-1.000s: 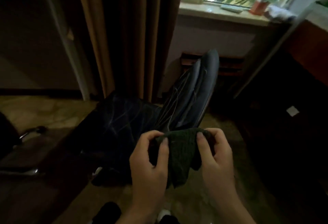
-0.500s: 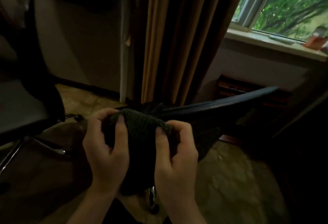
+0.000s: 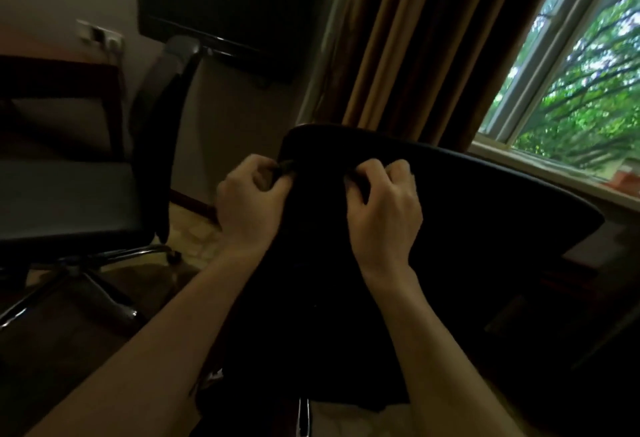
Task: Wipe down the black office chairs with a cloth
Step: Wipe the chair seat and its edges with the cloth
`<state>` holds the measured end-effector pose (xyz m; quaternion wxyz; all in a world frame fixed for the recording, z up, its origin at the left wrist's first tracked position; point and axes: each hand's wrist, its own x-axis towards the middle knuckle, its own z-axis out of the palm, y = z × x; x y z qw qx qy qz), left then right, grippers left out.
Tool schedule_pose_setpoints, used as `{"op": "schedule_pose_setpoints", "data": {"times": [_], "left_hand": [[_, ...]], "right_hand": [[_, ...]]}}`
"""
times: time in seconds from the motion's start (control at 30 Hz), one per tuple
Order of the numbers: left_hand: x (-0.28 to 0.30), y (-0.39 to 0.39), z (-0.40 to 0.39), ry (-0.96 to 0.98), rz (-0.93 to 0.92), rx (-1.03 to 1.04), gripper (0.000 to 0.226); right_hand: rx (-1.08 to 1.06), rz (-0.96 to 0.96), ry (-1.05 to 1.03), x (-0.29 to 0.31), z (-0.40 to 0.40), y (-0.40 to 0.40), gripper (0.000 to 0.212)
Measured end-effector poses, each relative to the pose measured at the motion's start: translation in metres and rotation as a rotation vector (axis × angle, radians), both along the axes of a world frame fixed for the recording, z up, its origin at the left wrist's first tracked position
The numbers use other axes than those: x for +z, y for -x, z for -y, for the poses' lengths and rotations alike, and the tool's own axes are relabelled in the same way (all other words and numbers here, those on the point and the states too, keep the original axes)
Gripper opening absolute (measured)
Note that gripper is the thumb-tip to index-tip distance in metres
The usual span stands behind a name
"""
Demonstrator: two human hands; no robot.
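Both the left hand [image 3: 249,199] and the right hand [image 3: 382,210] pinch the dark cloth [image 3: 317,191], stretched between them in front of the nearer black chair [image 3: 485,201]; I judge the wiping is only in preparation; a second chair [image 3: 69,197] waits at left; the cloth's outline is lost in the darkness.

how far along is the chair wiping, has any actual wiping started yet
Done: nothing shows as wiped; the dim light hides any clean patch. In hand: left hand and right hand both pinch the dark cloth in front of the near chair's back, apparently spreading it. Left: seemingly that whole chair, plus the second chair at left, untouched.
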<state>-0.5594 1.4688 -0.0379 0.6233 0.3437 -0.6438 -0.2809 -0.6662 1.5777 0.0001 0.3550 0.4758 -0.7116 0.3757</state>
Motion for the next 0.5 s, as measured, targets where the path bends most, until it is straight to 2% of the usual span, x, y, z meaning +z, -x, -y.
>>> {"op": "schedule_pose_setpoints", "data": {"times": [0.1, 0.23, 0.33, 0.5], "left_hand": [[-0.004, -0.001, -0.002, -0.053, 0.026, -0.054, 0.012], [-0.001, -0.002, -0.001, -0.053, -0.051, -0.104, 0.015], [0.008, -0.002, 0.004, -0.019, -0.121, -0.143, 0.011], [0.021, 0.006, 0.015, 0.027, -0.21, -0.147, 0.009]], "right_hand": [[-0.001, 0.114, -0.09, -0.012, 0.001, -0.002, 0.006], [0.159, 0.437, 0.004, -0.011, 0.009, -0.007, 0.013], [0.258, 0.481, 0.097, -0.003, 0.013, -0.009, 0.015], [0.388, 0.508, 0.241, 0.008, 0.028, -0.01, 0.006]]}}
